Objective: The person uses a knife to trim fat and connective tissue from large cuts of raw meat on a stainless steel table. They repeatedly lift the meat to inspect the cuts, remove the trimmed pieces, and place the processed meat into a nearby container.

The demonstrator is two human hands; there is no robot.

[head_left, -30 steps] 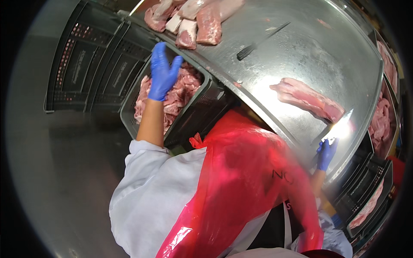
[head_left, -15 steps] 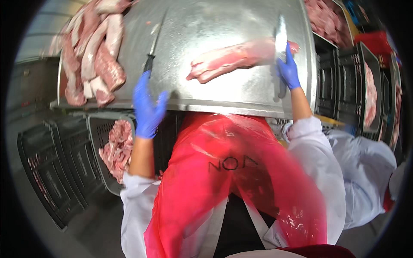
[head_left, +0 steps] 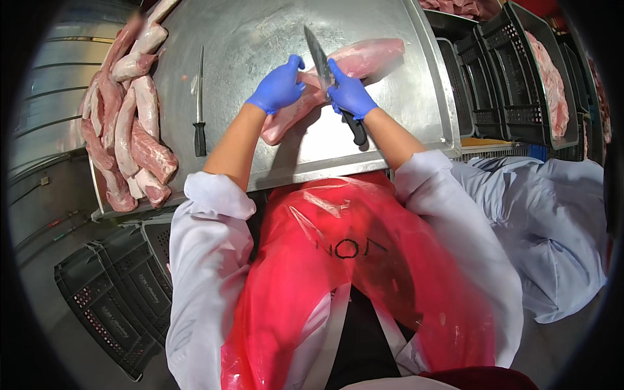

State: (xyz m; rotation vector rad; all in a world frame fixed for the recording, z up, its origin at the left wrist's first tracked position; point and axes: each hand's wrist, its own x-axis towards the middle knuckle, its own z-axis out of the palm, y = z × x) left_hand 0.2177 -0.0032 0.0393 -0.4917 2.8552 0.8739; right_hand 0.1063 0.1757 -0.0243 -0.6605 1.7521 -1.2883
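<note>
The left hand (head_left: 278, 86), in a blue glove, is lying with fingers curled over the long pink cut of meat (head_left: 338, 81), which is resting on the steel table (head_left: 260, 39) toward its right edge. The right hand (head_left: 350, 94), also gloved, is gripping fully closed around the black handle of a knife (head_left: 325, 71), its blade standing against the meat. A sharpening steel (head_left: 199, 104) is lying near the left edge, just beside a pile of meat strips (head_left: 127, 123). Black crates (head_left: 513, 78) are standing beyond the right edge.
</note>
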